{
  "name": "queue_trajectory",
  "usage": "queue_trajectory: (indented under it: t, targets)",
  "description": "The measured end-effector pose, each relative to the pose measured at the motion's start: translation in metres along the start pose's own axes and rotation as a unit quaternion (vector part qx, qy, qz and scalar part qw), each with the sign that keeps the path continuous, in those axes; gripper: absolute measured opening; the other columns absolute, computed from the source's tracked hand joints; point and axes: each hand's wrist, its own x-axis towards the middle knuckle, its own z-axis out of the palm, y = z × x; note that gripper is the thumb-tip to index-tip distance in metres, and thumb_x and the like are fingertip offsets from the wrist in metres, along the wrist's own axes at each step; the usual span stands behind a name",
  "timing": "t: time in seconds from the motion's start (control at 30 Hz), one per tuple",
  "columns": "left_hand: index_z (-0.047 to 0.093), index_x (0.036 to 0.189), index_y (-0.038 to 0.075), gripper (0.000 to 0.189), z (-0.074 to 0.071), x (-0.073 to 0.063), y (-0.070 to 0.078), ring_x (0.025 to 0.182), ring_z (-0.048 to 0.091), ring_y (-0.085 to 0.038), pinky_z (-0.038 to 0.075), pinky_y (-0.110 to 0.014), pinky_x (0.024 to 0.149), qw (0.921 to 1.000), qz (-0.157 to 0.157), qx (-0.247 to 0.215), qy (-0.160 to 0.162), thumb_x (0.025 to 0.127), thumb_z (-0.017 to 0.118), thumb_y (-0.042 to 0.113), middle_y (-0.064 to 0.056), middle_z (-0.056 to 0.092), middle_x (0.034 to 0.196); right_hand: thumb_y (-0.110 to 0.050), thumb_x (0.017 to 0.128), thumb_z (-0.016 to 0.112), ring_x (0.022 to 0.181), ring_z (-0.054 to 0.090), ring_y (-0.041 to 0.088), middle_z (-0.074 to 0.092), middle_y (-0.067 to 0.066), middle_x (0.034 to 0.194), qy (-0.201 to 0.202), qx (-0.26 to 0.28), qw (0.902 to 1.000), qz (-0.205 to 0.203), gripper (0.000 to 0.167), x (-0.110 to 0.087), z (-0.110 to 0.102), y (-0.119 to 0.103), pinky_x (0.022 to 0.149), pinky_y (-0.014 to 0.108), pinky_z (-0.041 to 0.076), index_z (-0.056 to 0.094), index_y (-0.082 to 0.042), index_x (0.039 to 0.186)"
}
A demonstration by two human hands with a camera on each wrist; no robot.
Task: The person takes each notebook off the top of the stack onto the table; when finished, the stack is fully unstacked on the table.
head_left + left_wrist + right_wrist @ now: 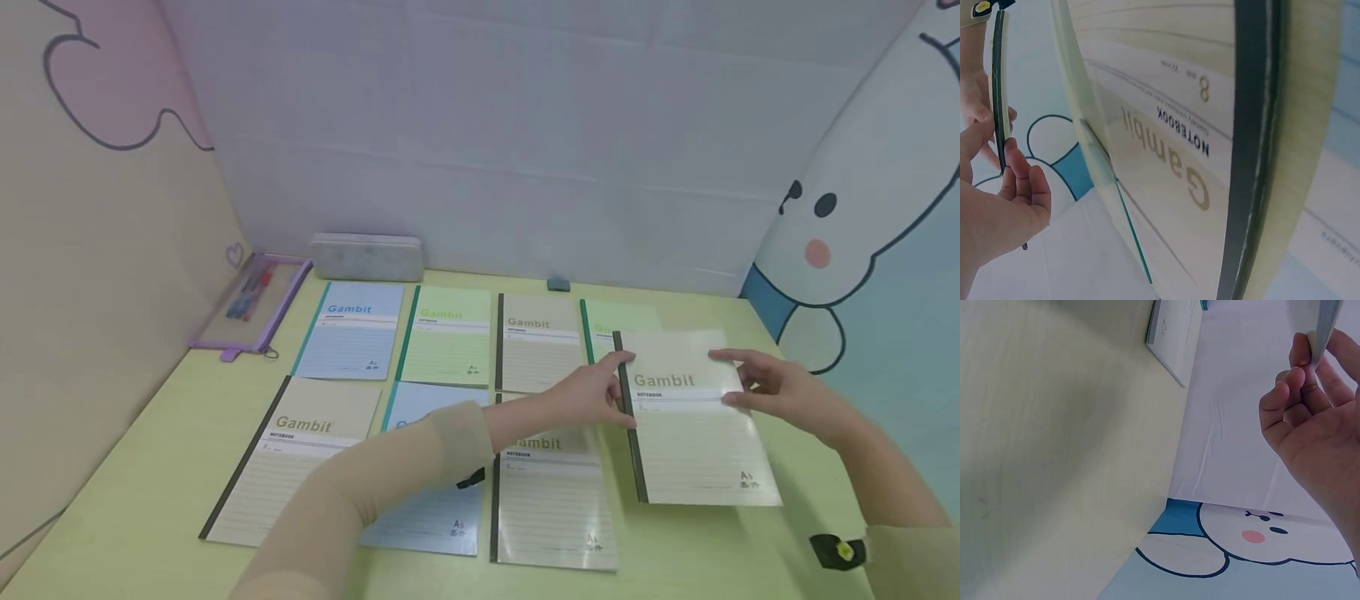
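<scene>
A beige notebook (701, 442) with a dark spine is held above the right side of the table. My left hand (592, 392) pinches it along the spine, and in the left wrist view that hand (1007, 206) has thumb and fingers on either side of the edge. On the opposite edge my right hand (787, 392) pinches the notebook between thumb and fingers, as the right wrist view of the hand (1316, 412) also shows. Partly behind the held notebook lies a green notebook (596, 321). Below my left wrist lies another beige notebook (555, 508).
More notebooks lie in two rows: a blue one (348, 333), a green one (446, 337) and a beige one (536, 333) at the back, a beige one (300, 458) and a blue one (427, 521) in front. Behind them are a pen pouch (251, 304), a grey case (367, 258) and a small dark block (558, 285).
</scene>
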Motion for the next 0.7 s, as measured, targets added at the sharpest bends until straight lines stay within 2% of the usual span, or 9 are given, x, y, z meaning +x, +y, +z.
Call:
queue_trajectory:
  t: [0.1,0.27,0.37,0.5,0.63,0.7]
  targets:
    - [0.023,0.147,0.014,0.093,0.009,-0.007,0.001,0.066,0.055,-0.002,0.045,-0.013,0.062,0.9998,-0.006,0.015,-0.015,0.075,0.081,0.025,0.012,0.058,0.078,-0.021,0.087,0.068,0.073,0.058,0.013,0.057,0.006,0.09,-0.009,0.003,1.0,-0.001,0.057,-0.01,0.006,0.005,0.061,0.023,0.047,0.045,-0.011,0.138]
    - [0.023,0.147,0.012,0.093,0.02,-0.018,0.002,0.064,0.056,0.0,0.044,-0.012,0.061,0.9991,-0.013,0.024,-0.032,0.075,0.081,0.022,0.012,0.058,0.076,-0.019,0.083,0.073,0.063,0.054,0.012,0.052,0.001,0.081,-0.007,-0.025,0.9991,-0.033,0.057,-0.021,0.017,0.006,0.052,0.025,0.039,0.049,-0.013,0.134]
    - [0.025,0.147,0.012,0.094,0.025,-0.024,0.002,0.063,0.056,0.0,0.044,-0.012,0.06,0.9984,-0.028,0.032,-0.036,0.073,0.082,0.021,0.012,0.058,0.075,-0.021,0.08,0.076,0.065,0.052,0.007,0.051,-0.003,0.08,0.001,-0.053,0.9975,-0.046,0.058,-0.025,0.025,0.007,0.053,0.023,0.037,0.051,-0.014,0.132]
    - [0.027,0.146,0.013,0.094,0.034,-0.03,0.001,0.061,0.055,0.001,0.043,-0.012,0.06,0.9956,-0.061,0.057,-0.044,0.072,0.083,0.023,0.014,0.058,0.069,-0.021,0.078,0.077,0.068,0.052,0.004,0.051,-0.008,0.079,-0.001,-0.061,0.996,-0.066,0.059,-0.027,0.038,0.011,0.056,0.023,0.038,0.053,-0.012,0.131]
    - [0.03,0.146,0.017,0.093,0.042,-0.034,-0.001,0.06,0.055,0.002,0.042,-0.015,0.064,0.9912,-0.091,0.084,-0.046,0.071,0.084,0.027,0.015,0.058,0.067,-0.021,0.078,0.077,0.065,0.05,0.004,0.051,-0.01,0.077,-0.015,-0.047,0.9959,-0.075,0.058,-0.029,0.049,0.019,0.055,0.022,0.038,0.053,-0.01,0.129]
    - [0.031,0.145,0.018,0.092,0.046,-0.036,-0.002,0.061,0.054,0.002,0.042,-0.017,0.072,0.9891,-0.098,0.099,-0.048,0.07,0.084,0.029,0.015,0.058,0.066,-0.023,0.077,0.078,0.065,0.049,0.004,0.051,-0.01,0.076,-0.022,-0.041,0.9964,-0.07,0.058,-0.03,0.054,0.024,0.055,0.022,0.038,0.054,-0.01,0.128]
